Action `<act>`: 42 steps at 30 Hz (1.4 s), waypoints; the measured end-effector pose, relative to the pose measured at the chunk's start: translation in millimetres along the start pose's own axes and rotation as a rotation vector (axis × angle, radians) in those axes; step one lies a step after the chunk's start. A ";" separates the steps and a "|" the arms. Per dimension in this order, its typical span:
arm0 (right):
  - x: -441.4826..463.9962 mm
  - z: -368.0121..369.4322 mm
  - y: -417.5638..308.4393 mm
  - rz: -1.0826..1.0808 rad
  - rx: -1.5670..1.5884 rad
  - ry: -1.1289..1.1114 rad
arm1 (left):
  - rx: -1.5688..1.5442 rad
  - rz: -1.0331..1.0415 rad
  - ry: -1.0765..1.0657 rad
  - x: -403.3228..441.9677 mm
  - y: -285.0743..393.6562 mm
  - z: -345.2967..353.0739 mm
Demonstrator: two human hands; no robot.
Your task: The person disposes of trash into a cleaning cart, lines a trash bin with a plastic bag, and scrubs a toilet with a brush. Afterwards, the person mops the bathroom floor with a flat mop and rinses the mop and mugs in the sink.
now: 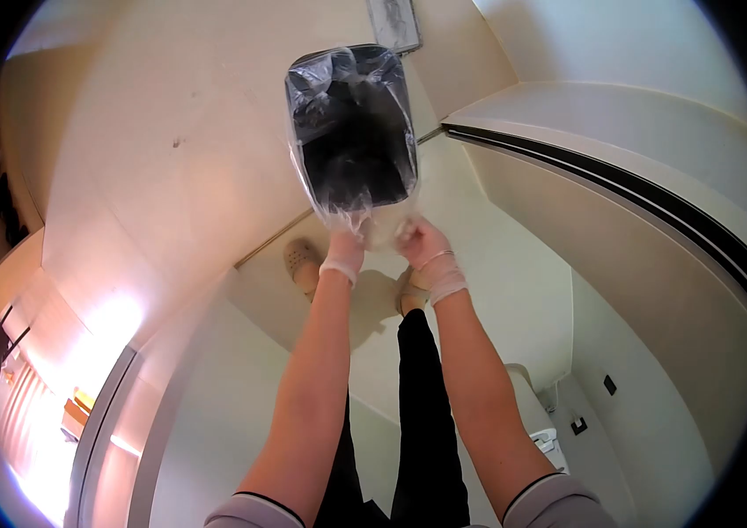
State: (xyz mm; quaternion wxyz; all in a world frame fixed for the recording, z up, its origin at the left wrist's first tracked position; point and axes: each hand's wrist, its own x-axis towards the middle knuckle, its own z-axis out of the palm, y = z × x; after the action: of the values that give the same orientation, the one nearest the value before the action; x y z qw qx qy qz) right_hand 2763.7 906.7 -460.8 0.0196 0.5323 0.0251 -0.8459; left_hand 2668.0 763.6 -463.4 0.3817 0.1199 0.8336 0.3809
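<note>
Currently, both hands (pixel 346 250) (pixel 427 243) pinch the clear liner (pixel 381 228) near the front rim of the dark bin (pixel 331 167).

1. I'm seemingly in a home or guest room, at its bathroom.
2. To my right sits what looks like a white toilet (pixel 532 403).
3. A thin strip (pixel 275 238) divides the floor (pixel 523 264).
4. Pleated curtain (pixel 25 405) glows at my left.
</note>
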 end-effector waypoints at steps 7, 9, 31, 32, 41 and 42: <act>-36.9 60.6 3.1 -0.097 -1.104 0.238 | 0.301 0.150 -0.128 26.2 56.9 -29.2; -67.2 75.0 -8.7 -0.206 -0.767 0.193 | 0.388 0.152 -0.159 2.2 72.8 -52.4; -222.8 133.4 109.6 -0.192 -1.039 0.174 | 1.200 0.334 -0.308 -42.5 155.0 -156.6; -231.2 120.5 123.9 0.138 -0.871 0.109 | 1.182 0.310 -0.335 -47.8 151.9 -155.9; -164.4 141.3 156.9 -0.489 -0.293 0.225 | 1.074 0.295 -0.351 -89.9 151.3 -136.7; -150.4 144.2 149.4 -0.740 -0.412 0.196 | 0.994 0.280 -0.325 -89.8 150.0 -138.8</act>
State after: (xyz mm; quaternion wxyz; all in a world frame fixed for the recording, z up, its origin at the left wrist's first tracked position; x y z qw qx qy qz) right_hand 2707.9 749.4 -266.1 -0.1816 0.5502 0.3842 -0.7188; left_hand 2614.4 746.3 -247.4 0.3485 0.4535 0.8195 -0.0354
